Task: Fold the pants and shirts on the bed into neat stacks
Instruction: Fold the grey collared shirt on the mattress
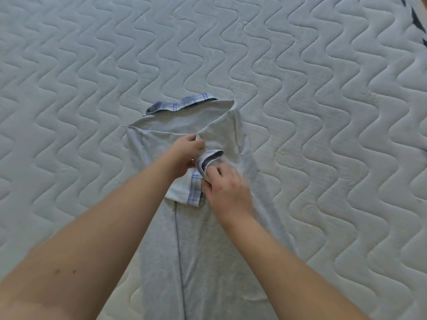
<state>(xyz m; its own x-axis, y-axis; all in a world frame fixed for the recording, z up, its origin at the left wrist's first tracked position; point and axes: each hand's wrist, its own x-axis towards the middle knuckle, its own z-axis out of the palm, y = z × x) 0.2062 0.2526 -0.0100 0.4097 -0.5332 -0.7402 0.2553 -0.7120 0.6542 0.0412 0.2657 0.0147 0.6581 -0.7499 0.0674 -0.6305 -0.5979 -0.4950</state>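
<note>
A light grey garment lies lengthwise on the bed, narrow end toward me, with a blue plaid collar or band at its far end. A sleeve or flap with a blue plaid cuff is folded onto its middle. My left hand pinches the grey fabric just above that cuff. Just to its right, my right hand pinches the curled plaid edge of the cuff. Both forearms cover part of the cloth below.
The white quilted mattress with a wavy stitch pattern spreads on every side of the garment. A dark strip shows at the far right corner, beyond the mattress edge.
</note>
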